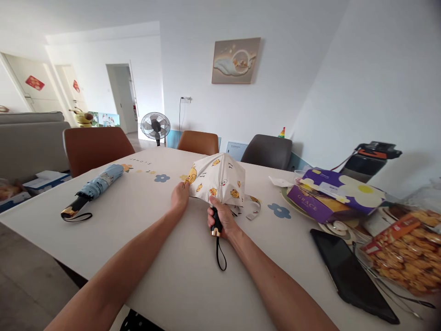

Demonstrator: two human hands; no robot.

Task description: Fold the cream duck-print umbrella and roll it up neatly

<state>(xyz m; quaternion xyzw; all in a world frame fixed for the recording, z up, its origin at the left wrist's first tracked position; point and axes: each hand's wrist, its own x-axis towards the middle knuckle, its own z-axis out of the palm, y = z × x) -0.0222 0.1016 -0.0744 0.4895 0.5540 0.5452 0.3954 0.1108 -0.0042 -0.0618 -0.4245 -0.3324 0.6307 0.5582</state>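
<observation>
A white folding umbrella (223, 177) with yellow cartoon figures is partly folded, its canopy loose and bunched above the table. My right hand (222, 216) wraps round its black handle, which has a gold end and a hanging wrist strap. At the canopy's left edge, my left hand (180, 196) pinches the fabric. The umbrella's tie strap (254, 209) hangs out to the right. Over on the left lies a second umbrella (98, 186), light blue and folded, with a black and gold handle.
The white table (155, 276) has flower prints. At right are a black tablet (351, 271), a bag of snacks (409, 248), a purple box (317, 202) and a dark bottle (367, 161). Chairs (98, 147) line the far side; a fan (155, 125) stands behind.
</observation>
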